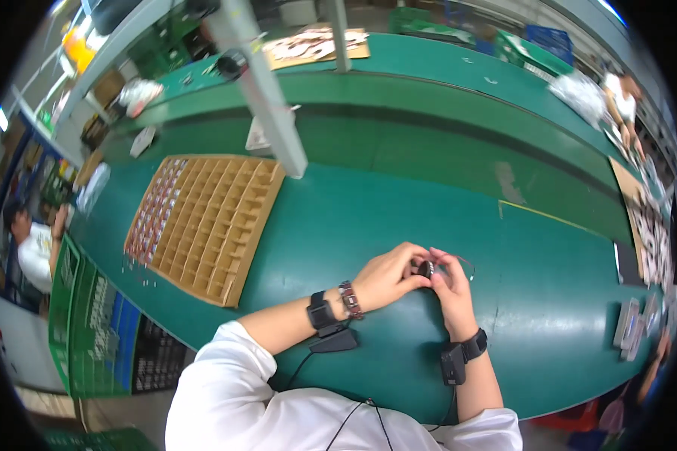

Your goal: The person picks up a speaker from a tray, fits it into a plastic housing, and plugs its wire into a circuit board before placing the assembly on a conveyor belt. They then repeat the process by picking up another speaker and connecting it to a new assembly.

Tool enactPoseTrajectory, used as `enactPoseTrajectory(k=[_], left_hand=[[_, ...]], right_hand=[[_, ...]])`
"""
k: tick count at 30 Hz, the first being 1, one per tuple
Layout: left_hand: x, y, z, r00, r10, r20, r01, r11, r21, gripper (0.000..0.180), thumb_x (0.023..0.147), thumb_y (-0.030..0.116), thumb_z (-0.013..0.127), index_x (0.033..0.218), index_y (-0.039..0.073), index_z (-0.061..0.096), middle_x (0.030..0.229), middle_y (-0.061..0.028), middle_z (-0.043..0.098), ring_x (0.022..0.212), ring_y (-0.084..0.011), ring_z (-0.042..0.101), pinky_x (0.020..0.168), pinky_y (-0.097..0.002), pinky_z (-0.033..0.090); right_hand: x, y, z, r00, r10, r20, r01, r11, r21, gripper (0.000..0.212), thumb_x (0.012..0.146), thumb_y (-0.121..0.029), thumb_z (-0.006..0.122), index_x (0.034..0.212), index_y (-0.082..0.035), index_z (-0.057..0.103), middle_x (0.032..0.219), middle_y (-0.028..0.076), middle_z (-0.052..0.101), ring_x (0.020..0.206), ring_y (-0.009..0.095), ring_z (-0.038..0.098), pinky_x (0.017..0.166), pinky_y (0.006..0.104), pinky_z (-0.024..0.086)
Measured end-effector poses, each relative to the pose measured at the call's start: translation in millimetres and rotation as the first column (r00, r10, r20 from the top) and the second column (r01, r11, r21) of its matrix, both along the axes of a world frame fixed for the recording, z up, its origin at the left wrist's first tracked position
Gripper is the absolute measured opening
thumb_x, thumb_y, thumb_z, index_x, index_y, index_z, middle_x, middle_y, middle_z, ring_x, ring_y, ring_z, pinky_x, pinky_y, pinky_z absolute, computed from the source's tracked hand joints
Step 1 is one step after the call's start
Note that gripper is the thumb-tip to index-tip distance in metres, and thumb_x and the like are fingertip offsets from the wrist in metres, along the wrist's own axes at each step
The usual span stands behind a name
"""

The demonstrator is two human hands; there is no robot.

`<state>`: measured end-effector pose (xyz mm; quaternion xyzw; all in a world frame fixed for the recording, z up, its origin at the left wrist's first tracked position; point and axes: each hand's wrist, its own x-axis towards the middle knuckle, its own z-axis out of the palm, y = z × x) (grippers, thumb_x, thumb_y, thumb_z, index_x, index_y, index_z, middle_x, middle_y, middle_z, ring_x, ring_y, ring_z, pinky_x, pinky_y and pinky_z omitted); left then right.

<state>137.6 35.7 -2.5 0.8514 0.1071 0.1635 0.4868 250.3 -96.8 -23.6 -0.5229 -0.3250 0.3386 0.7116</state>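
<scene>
On the left, the tan cardboard box with many square compartments (pixel 254 240) has a near corner close to the person's left elbow; an outward swing of that arm could nudge it and jumble the small reddish-and-silver pieces (pixel 156 210) in its left columns. Further right, the thin black cable (pixel 301 368) hanging from the left wrist's black strapped device (pixel 322 314) might snag if the arm reaches away. In the middle, the left hand (pixel 387 278) and right hand (pixel 453 289) are together, fingertips closed on a small dark round piece (pixel 426 269) held above the green tabletop (pixel 368 203); a loose pinch could let it slip. A thin dark-red wire (pixel 472 267) sticks out just beside the right fingers and could be bent or tugged; whether it joins the piece I cannot tell. Counted left to right: one compartmented box, its pieces too small to count; two strapped devices, one per wrist; two hands; one round piece; one visible wire; and several grey rectangular blocks (pixel 626 325) at the far right, overlapping too much to number.
</scene>
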Motion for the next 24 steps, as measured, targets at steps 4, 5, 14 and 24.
enactPoseTrajectory(k=[4, 5, 14, 24], left_hand=[[21, 33, 27, 0.998, 0.066, 0.02, -0.068, 0.898, 0.434, 0.041, 0.081, 0.02, 0.068, 0.115, 0.004, 0.051, 0.103, -0.0136, 0.058, 0.086, -0.0243, 0.06, 0.075, -0.0349, 0.049], [31, 52, 31, 0.996, 0.066, 0.059, -0.088, 0.825, 0.558, 0.042, 0.08, 0.02, 0.069, 0.114, 0.003, 0.052, 0.104, -0.0162, 0.057, 0.089, -0.0275, 0.059, 0.078, -0.037, 0.049], [93, 281, 33, 0.518, 0.854, -0.043, -0.183, 0.16, 0.97, 0.024, 0.09, 0.019, 0.05, 0.105, 0.004, 0.06, 0.101, -0.0152, 0.064, 0.091, -0.0324, 0.065, 0.075, -0.0415, 0.054], [104, 265, 8, 0.662, 0.749, -0.015, -0.239, 0.23, 0.943, 0.027, 0.088, 0.012, 0.048, 0.115, 0.012, 0.053, 0.096, -0.012, 0.065, 0.09, -0.0309, 0.065, 0.073, -0.0434, 0.053]], right_hand=[[16, 0, 1, 0.92, -0.006, -0.391, 0.068, 0.987, 0.145, 0.027, 0.096, -0.014, 0.05, 0.119, 0.001, 0.049, 0.118, 0.013, 0.053, 0.114, 0.027, 0.053, 0.1, 0.037, 0.042], [24, 0, -6, 0.845, 0.044, -0.533, 0.118, 0.957, 0.265, 0.027, 0.096, -0.015, 0.05, 0.117, 0.001, 0.049, 0.116, 0.013, 0.054, 0.114, 0.029, 0.053, 0.101, 0.0376, 0.043], [46, 8, -20, 0.656, 0.148, -0.74, 0.32, 0.833, 0.451, 0.022, 0.096, -0.019, 0.052, 0.104, 0.002, 0.053, 0.109, 0.016, 0.057, 0.109, 0.035, 0.056, 0.101, 0.0393, 0.047], [53, 8, -17, 0.575, 0.126, -0.808, 0.325, 0.871, 0.367, 0.037, 0.098, -0.033, 0.045, 0.109, 0.001, 0.05, 0.102, 0.016, 0.06, 0.105, 0.031, 0.059, 0.089, 0.0344, 0.055]])
